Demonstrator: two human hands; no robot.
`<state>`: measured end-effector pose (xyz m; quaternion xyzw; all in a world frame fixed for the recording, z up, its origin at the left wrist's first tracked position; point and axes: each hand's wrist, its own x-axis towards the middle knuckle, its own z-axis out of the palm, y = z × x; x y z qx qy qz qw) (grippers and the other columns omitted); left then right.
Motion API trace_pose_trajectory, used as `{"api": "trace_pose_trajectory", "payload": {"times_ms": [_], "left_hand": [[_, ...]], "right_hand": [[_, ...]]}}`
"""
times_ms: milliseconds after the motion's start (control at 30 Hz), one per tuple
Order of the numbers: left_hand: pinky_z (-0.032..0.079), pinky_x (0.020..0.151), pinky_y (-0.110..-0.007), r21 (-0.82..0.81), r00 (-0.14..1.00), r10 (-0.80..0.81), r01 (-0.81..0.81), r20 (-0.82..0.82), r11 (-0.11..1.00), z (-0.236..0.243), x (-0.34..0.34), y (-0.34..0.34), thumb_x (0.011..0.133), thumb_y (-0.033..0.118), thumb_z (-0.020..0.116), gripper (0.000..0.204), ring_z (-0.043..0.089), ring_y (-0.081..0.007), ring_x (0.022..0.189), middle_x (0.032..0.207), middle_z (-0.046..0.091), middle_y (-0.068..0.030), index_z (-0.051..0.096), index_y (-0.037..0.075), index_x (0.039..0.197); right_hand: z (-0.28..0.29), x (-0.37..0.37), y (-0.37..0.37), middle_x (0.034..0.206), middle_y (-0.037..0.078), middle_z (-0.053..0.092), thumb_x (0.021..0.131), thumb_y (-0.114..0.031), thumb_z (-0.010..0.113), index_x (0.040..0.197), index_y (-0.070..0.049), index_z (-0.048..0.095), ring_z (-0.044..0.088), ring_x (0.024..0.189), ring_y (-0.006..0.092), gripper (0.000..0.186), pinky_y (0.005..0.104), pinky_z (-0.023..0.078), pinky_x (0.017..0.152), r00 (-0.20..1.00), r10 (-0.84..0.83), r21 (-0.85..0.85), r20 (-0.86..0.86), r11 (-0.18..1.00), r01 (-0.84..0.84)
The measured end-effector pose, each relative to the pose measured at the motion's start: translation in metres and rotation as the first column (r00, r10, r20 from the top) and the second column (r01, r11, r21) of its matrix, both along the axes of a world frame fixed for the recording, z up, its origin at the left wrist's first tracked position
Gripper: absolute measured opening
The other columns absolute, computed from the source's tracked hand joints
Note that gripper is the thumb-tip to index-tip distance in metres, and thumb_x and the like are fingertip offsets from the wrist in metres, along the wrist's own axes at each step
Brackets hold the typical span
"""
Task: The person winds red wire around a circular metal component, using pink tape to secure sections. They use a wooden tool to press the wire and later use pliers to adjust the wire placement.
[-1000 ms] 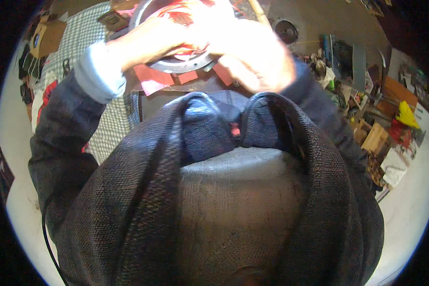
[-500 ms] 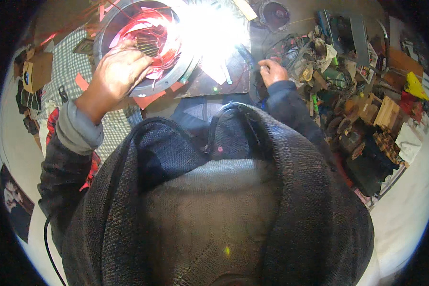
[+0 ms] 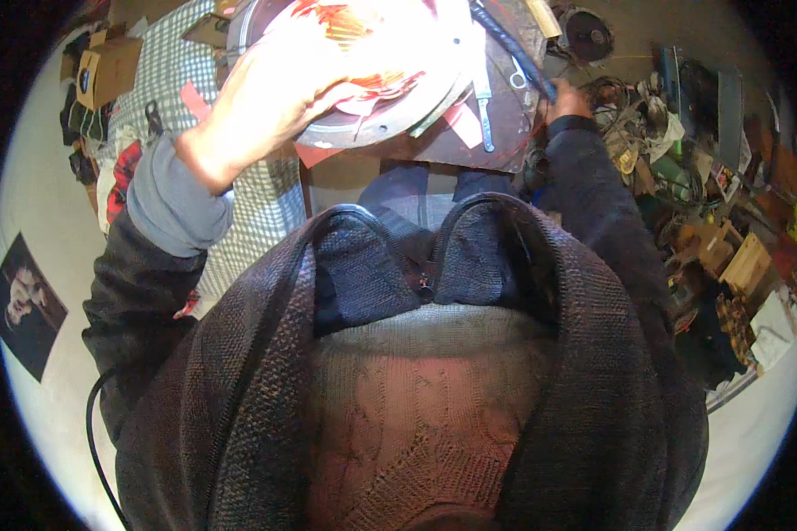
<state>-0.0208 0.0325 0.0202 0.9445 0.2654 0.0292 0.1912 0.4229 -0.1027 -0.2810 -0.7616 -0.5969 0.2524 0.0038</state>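
A round grey motor stator stands on the dark board ahead, with reddish copper windings and red and white insulation strips inside it. My left hand reaches over its near-left rim with bent fingers at the windings. Glare washes out the fingertips, so what they hold cannot be made out. My right hand is closed around the lower end of a dark flexible lamp neck at the board's right edge. A blue-handled knife and scissors lie right of the stator.
A checked cloth and an opened cardboard box are at the left. Rags, wires and parts are heaped at the right, with a wooden block among them. A round dark metal part lies beyond the board.
The bright light has shifted onto the stator and my left hand, uncovering the knife and scissors. My right hand now meets the lamp neck. The whole view has shifted.
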Motion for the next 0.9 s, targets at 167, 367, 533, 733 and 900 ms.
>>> {"api": "trace_pose_trajectory", "payload": {"times_ms": [167,367,533,733,900], "left_hand": [[0.051,0.107,-0.046,0.023,0.999,0.025,-0.024,-0.026,0.999,0.005,0.001,0.0,0.094,0.023,0.075,0.029,0.066,-0.0337,0.12,0.121,0.073,-0.0108,0.075,0.009,0.119],[0.056,0.091,-0.044,-0.318,0.961,0.209,-0.144,0.181,0.937,0.012,0.021,-0.004,0.1,0.025,0.064,0.028,0.071,-0.0374,0.1,0.105,0.074,-0.0157,0.078,0.007,0.115],[0.057,0.092,-0.041,-0.55,0.917,0.388,-0.278,0.092,0.788,0.032,0.029,-0.016,0.102,0.025,0.064,0.032,0.073,-0.0294,0.1,0.108,0.076,-0.0141,0.074,0.002,0.121],[0.055,0.099,-0.04,-0.634,0.83,0.462,-0.18,0.313,0.752,0.011,0.034,-0.022,0.102,0.024,0.067,0.034,0.071,-0.0252,0.11,0.12,0.075,-0.0114,0.071,0.003,0.129],[0.055,0.098,-0.039,-0.532,0.796,0.464,-0.217,0.39,0.818,0.007,0.043,-0.032,0.102,0.025,0.067,0.033,0.07,-0.0242,0.107,0.118,0.074,-0.0116,0.071,0.004,0.127]], "right_hand": [[0.022,0.024,0.047,0.114,0.019,0.072,0.085,-0.027,0.079,0.127,-0.017,0.069,0.069,0.107,0.0425,0.045,0.052,0.056,0.091,0.953,0.053,0.171,0.298,0.979,-0.108],[-0.005,-0.054,0.036,0.128,0.02,0.069,0.085,-0.022,0.078,0.129,-0.013,0.068,0.068,0.113,0.0404,0.046,0.0494,0.056,0.097,0.972,0.114,0.083,-0.206,0.992,-0.099],[-0.012,-0.077,0.013,0.135,0.018,0.066,0.083,-0.021,0.082,0.133,-0.014,0.066,0.066,0.12,0.0391,0.053,0.0472,0.054,0.102,0.998,0.062,0.01,-0.025,0.998,-0.062],[0.006,-0.072,0.018,0.13,0.023,0.064,0.081,-0.024,0.084,0.13,-0.012,0.065,0.062,0.123,0.0427,0.053,0.0486,0.052,0.104,0.997,0.005,0.107,-0.077,0.994,0.003],[0.004,-0.085,0.018,0.128,0.025,0.063,0.082,-0.023,0.084,0.131,-0.011,0.065,0.062,0.121,0.0432,0.054,0.0503,0.052,0.105,0.968,0.249,0.124,0.0,0.961,-0.247]]}}
